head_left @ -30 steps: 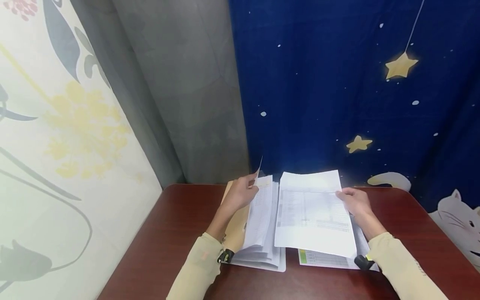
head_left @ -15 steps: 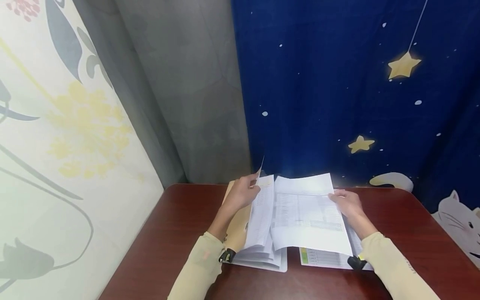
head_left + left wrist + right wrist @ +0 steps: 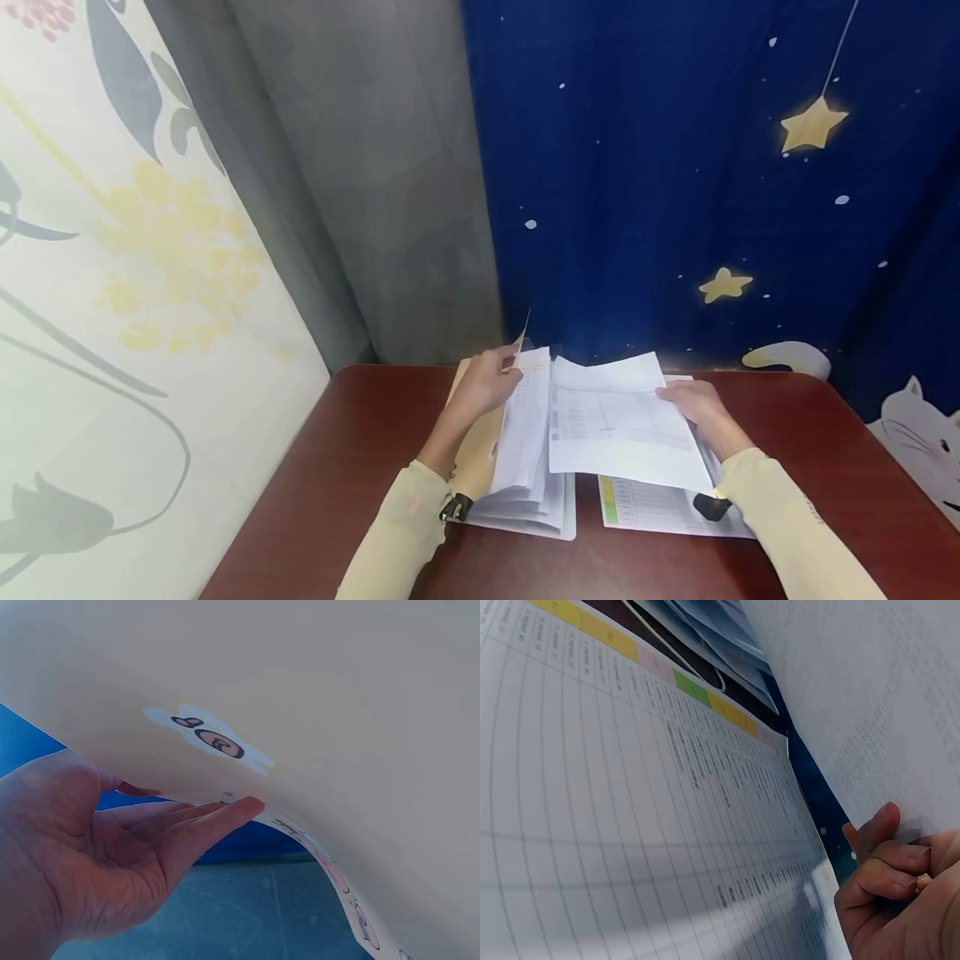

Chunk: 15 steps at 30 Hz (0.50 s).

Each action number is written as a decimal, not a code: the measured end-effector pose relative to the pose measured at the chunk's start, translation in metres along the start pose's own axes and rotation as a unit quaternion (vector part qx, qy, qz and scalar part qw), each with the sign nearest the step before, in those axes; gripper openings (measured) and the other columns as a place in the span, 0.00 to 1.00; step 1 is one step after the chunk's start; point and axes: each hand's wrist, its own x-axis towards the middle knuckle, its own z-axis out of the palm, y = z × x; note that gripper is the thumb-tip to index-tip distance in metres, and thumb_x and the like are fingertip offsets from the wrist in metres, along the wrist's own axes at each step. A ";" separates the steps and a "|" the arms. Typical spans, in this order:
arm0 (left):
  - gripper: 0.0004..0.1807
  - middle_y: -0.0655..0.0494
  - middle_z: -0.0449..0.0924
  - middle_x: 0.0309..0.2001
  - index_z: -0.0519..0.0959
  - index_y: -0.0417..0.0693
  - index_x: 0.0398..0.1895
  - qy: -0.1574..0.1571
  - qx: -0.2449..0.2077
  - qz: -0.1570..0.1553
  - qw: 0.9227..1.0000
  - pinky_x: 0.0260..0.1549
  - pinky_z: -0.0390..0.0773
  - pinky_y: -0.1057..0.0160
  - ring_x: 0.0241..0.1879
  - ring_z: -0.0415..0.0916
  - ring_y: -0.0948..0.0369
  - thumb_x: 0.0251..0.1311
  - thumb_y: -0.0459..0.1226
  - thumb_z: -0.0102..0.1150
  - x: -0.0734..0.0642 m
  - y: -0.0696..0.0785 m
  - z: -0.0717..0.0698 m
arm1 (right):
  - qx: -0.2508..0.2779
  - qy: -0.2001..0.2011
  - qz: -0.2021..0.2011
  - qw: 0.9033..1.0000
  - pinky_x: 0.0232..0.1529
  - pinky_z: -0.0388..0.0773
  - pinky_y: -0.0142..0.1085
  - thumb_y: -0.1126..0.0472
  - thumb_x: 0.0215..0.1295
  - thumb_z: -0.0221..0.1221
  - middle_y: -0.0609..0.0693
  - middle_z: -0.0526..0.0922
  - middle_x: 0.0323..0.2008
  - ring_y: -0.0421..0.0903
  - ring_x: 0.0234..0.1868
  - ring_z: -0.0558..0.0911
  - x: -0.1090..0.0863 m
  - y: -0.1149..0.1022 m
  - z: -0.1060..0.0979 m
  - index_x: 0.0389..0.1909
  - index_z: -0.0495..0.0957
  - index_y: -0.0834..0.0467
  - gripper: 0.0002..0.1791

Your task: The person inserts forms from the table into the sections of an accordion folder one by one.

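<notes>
On the left my left hand (image 3: pixel 483 385) holds up the edge of a folder's tan front cover (image 3: pixel 474 457), thumb and fingers on either side of it. Small cartoon prints show on this cover (image 3: pixel 217 742) in the left wrist view. Inside the folder, printed pages (image 3: pixel 525 417) stand fanned and partly raised. My right hand (image 3: pixel 701 404) pinches the right edge of a loose printed sheet (image 3: pixel 622 417), its left edge close beside the folder's pages. Below that sheet lies a ruled table sheet (image 3: pixel 645 504) with yellow and green cells, partly covered.
Everything lies on a dark red-brown table (image 3: pixel 360 450) with rounded far corners. A blue star-patterned curtain (image 3: pixel 637 167) and a grey curtain (image 3: pixel 375 167) hang right behind it. A pale floral-print panel (image 3: pixel 150 292) stands on the left.
The loose sheet has moved left toward the folder with my right hand, and its lower edge has risen, uncovering more of the ruled sheet. My left hand keeps its hold.
</notes>
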 end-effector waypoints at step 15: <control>0.31 0.41 0.77 0.72 0.69 0.41 0.78 0.001 -0.006 0.002 1.000 0.64 0.80 0.50 0.70 0.78 0.49 0.71 0.36 0.51 -0.002 0.000 0.001 | 0.021 0.008 -0.019 1.000 0.34 0.83 0.36 0.57 0.75 0.59 0.53 0.90 0.39 0.39 0.31 0.85 -0.004 0.002 0.014 0.67 0.72 0.73 0.28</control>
